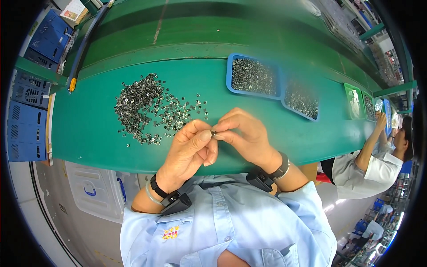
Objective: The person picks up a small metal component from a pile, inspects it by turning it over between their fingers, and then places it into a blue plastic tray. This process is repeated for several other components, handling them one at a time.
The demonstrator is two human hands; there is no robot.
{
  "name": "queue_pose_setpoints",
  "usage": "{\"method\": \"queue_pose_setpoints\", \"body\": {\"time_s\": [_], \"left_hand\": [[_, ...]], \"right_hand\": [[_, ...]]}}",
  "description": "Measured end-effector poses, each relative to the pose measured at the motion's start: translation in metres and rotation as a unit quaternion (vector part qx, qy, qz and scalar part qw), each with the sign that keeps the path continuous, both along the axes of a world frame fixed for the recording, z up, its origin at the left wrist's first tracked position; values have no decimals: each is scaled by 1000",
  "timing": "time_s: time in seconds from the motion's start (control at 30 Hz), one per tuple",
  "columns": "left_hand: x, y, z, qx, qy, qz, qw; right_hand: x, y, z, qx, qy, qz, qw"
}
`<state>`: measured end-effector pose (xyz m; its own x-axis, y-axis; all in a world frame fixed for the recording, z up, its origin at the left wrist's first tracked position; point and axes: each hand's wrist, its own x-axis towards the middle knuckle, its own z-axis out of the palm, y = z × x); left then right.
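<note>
On your left, the loose pile of metal parts [138,107] lies ahead, nearer your left hand [189,147] — this pinches a small dark part [214,133], fingertips meeting your right hand's [247,137] pinch; its long axis is unclear.

The left hand [189,146] and right hand [250,137] pinch a small dark part [214,133] over the green tabletop [89,129]. A loose pile of metallic pieces [138,104] lies ahead to the left, two filled blue trays [253,93] to the right.
</note>
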<state>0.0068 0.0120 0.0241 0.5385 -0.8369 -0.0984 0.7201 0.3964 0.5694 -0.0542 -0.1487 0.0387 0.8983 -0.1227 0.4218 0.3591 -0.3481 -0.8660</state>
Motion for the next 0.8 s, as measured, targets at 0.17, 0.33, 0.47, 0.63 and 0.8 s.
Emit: {"method": "queue_pose_setpoints", "body": {"time_s": [0.17,0.33,0.47,0.63,0.8], "left_hand": [[2,1,-2,-7,3,-10,1000],[1,1,-2,-14,3,-10,1000],[0,-1,2,-2,15,5,1000],[4,1,0,17,8,-12,1000],[5,2,-3,57,-4,-17,998]], "right_hand": [[2,0,1,13,-9,1,1000],[2,-1,4,-11,-8,12,1000],[1,-1,6,-32,-11,16,999],[1,-1,1,-60,-17,8,998],[1,-4,-6,-111,-22,1,994]]}}
